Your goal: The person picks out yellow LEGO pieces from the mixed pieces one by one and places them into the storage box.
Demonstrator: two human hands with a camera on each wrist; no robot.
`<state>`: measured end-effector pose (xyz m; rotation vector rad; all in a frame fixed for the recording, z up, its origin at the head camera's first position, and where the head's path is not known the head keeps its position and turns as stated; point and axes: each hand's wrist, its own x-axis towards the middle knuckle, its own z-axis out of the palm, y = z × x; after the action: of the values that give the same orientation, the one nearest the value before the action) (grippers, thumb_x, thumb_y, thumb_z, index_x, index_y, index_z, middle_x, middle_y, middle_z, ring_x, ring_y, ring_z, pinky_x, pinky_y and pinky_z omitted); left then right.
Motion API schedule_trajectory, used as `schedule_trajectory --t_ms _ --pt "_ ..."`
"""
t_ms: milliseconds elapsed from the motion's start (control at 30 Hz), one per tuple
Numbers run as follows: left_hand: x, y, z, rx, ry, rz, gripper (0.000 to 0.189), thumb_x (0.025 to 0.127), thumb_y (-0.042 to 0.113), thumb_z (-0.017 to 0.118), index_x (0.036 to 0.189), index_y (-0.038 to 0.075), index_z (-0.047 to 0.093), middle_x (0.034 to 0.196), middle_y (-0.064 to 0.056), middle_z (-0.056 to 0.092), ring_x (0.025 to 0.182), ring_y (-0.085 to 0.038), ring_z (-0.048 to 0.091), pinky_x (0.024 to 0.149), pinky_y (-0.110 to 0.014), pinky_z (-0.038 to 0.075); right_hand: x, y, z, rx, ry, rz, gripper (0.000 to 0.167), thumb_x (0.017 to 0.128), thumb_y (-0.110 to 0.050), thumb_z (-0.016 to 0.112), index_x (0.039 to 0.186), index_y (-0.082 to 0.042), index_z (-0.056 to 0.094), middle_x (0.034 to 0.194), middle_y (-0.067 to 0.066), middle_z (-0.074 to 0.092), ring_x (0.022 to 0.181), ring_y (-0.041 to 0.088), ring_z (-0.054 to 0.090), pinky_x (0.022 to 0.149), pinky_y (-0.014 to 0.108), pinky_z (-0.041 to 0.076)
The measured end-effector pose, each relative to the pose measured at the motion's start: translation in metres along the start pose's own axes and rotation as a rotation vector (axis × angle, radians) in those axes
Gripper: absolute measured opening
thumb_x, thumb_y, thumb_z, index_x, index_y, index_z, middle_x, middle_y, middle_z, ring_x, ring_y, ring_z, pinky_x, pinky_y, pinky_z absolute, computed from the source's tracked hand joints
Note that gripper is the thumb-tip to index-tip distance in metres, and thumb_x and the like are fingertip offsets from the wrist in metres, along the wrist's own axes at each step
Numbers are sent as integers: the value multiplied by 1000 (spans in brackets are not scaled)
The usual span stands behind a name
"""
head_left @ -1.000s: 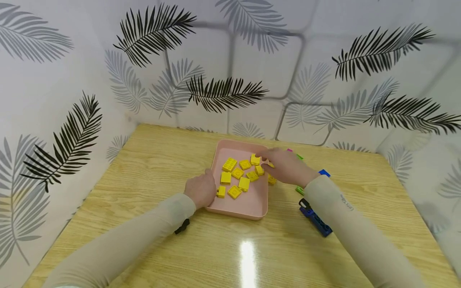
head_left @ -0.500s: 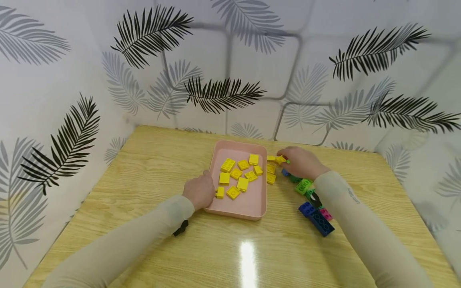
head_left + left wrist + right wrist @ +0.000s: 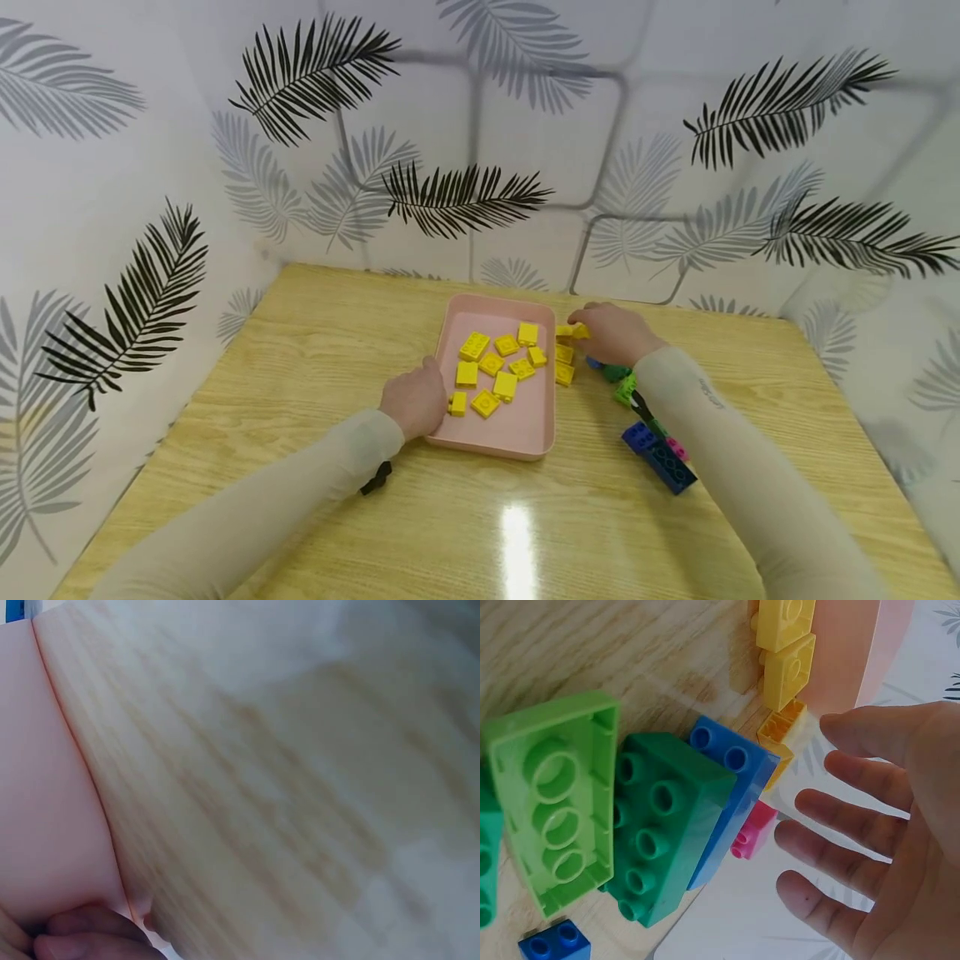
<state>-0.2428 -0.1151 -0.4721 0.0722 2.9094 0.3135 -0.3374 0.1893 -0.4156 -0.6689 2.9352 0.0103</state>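
Note:
My left hand grips the left wall of a pink tray, with curled fingers at the wall in the left wrist view. Inside the tray lie several yellow toy bricks. Just beyond its right wall, my right hand is at a yellow piece. The right wrist view has this hand's fingers spread and gently bent, thumb tip close by a small yellow brick. More yellow bricks line the tray's outer wall there.
Right of the tray lie a dark green brick, a light green brick, a blue brick and a pink brick. A dark blue brick is nearer. A black object sits by the left sleeve. A patterned wall stands behind.
My right hand has gone from over the tray's right edge to the yellow pieces outside it, then shifted slightly left. My left hand stays on the tray.

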Motion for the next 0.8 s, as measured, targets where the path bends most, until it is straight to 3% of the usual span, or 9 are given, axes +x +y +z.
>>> schedule_trajectory --t_ms 367,800 --pt "2 -3 3 11 7 5 36 103 26 51 125 -1 47 70 -6 59 54 -18 56 48 -30 45 16 -4 7 -45 -63 57 42 98 -29 64 135 -10 63 129 14 63 115 33 62 93 53 52" --pt "-1 0 -1 48 8 -5 44 104 26 50 135 -4 44 70 -6 59 55 -17 57 50 -31 48 21 -6 15 0 -57 57 34 95 -5 60 128 -5 66 128 16 67 117 34 63 98 52 51"
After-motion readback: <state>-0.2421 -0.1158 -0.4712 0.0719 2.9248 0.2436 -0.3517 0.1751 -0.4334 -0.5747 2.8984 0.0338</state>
